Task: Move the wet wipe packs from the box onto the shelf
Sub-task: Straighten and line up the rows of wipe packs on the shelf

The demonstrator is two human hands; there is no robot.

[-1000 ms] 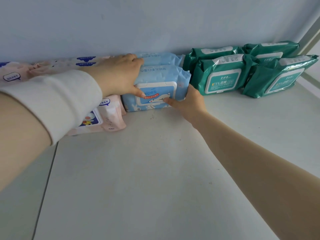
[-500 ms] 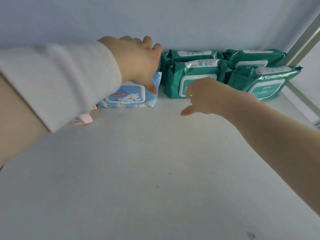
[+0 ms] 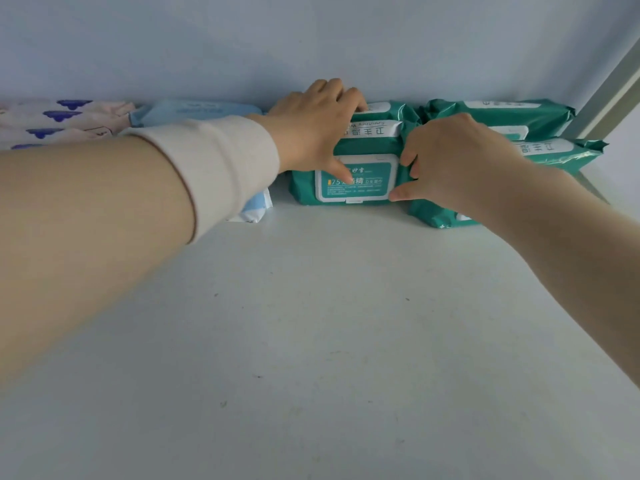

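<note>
A green wet wipe pack point(image 3: 360, 183) stands on the white shelf point(image 3: 311, 323) against the back wall, with another green pack behind it. My left hand point(image 3: 311, 129) grips its top and left side, thumb on its label. My right hand point(image 3: 446, 161) holds its right end. More green packs point(image 3: 554, 150) sit to the right. Light blue packs point(image 3: 194, 110) and pink patterned packs point(image 3: 62, 123) line the wall to the left, partly hidden by my left arm. The box is out of view.
The shelf's back wall point(image 3: 311, 46) runs across the top. A grey metal upright point(image 3: 613, 84) stands at the right end. The shelf surface in front of the packs is bare white, with a few small specks.
Both hands have left the light blue pack and moved right. They now grip the front green pack. The view has shifted right with them.
</note>
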